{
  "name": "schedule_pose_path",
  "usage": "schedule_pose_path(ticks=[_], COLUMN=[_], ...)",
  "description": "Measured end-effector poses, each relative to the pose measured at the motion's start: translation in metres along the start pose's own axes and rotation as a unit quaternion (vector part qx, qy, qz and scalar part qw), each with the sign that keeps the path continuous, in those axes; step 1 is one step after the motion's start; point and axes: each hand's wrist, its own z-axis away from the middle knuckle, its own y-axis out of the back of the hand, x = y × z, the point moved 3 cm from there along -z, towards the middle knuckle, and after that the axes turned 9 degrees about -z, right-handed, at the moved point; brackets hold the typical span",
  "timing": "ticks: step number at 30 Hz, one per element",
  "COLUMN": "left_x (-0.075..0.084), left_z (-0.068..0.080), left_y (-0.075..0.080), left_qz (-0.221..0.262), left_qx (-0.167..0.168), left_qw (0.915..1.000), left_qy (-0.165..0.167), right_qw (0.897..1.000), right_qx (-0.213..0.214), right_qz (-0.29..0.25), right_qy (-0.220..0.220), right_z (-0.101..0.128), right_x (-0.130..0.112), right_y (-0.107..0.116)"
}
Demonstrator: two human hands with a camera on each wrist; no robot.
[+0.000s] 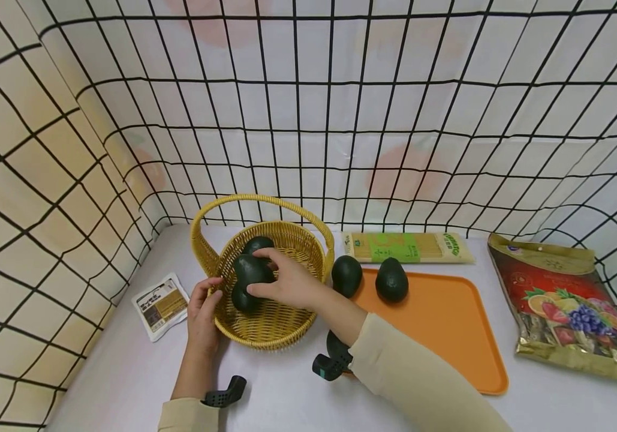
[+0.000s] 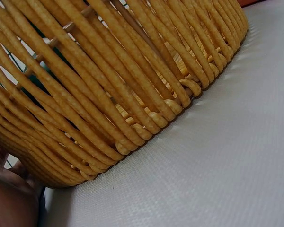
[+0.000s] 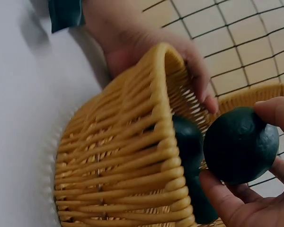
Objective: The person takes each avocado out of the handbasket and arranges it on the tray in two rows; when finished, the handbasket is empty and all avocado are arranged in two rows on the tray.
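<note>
My right hand (image 1: 289, 283) holds a dark green avocado (image 1: 253, 269) over the yellow woven basket (image 1: 273, 339), thumb on one side and fingers on the other. In the right wrist view this avocado (image 3: 239, 146) is near the basket's rim. Beneath it, inside the basket, lie an avocado (image 1: 258, 243) toward the back and another avocado (image 1: 243, 300) toward the front, both partly covered. At the basket's left side my left hand (image 1: 202, 321) grips the rim. The left wrist view shows mostly the basket's woven wall (image 2: 113, 80).
Right of the basket is an orange tray (image 1: 448, 324), with avocados (image 1: 392, 281) at its back and another (image 1: 335, 345) partly under my right wrist. Behind it lies a noodle pack (image 1: 408, 247). A fruit-print bag (image 1: 572, 312) lies far right, a white packet (image 1: 161, 306) left. Black netting (image 1: 330, 81) surrounds the table.
</note>
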Motion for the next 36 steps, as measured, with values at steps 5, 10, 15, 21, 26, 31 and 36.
schedule_pose_path(ticks=[5,10,15,21,26,31,36], left_x=[-0.001,-0.002,-0.003,-0.003,-0.003,-0.002,0.001], left_z=[0.0,0.0,0.0,-0.001,0.0,0.001,0.001], left_y=[0.0,-0.001,-0.001,-0.002,-0.001,-0.001,-0.002], left_qz=[-0.002,-0.002,-0.001,0.005,0.001,-0.006,-0.017], left_qx=[-0.002,0.0,0.001,-0.001,0.0,0.005,0.008], left_qw=[1.0,0.9999,0.9999,1.0,1.0,0.9998,0.9996], left_qy=[0.006,0.015,0.014,0.006,0.008,0.017,0.02], right_qw=[0.999,0.999,0.998,0.996,0.993,0.989,0.987], right_qx=[-0.009,0.002,0.02,0.031,0.036,0.056,0.08], right_qz=[-0.024,-0.036,-0.051,-0.071,-0.106,-0.135,-0.138], right_qy=[0.02,0.016,0.009,0.033,0.035,0.011,-0.011], right_z=[0.016,0.037,0.061,0.089,0.112,0.137,0.159], right_x=[-0.007,-0.013,-0.011,0.001,0.014,0.027,0.038], right_y=[0.003,0.011,0.021,0.035,0.046,0.056,0.069])
